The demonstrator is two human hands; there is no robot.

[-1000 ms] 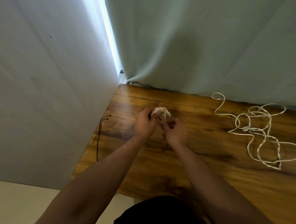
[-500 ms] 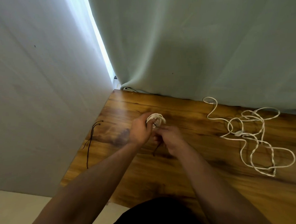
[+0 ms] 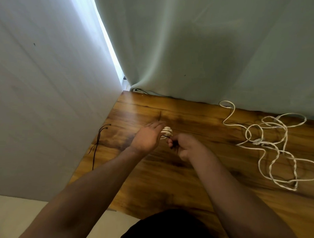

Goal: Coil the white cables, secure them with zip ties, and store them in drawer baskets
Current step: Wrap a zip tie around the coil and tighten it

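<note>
A small coiled white cable (image 3: 167, 131) is held above the wooden table (image 3: 186, 173) in my left hand (image 3: 147, 137), whose fingers wrap round the bundle. A thin black zip tie (image 3: 167, 136) runs across the coil. My right hand (image 3: 184, 145) is curled just right of the coil and pinches the zip tie's end. A loose, tangled white cable (image 3: 274, 146) lies spread on the table at the right, apart from both hands.
Black zip ties (image 3: 98, 141) lie near the table's left edge beside a white wall (image 3: 46, 97). A single dark tie (image 3: 159, 116) lies behind my left hand. A pale green curtain (image 3: 217, 49) hangs along the table's back edge.
My left hand has turned, its back now facing me, and the coil shows less. My right hand has pulled slightly right and toward me with the tie.
</note>
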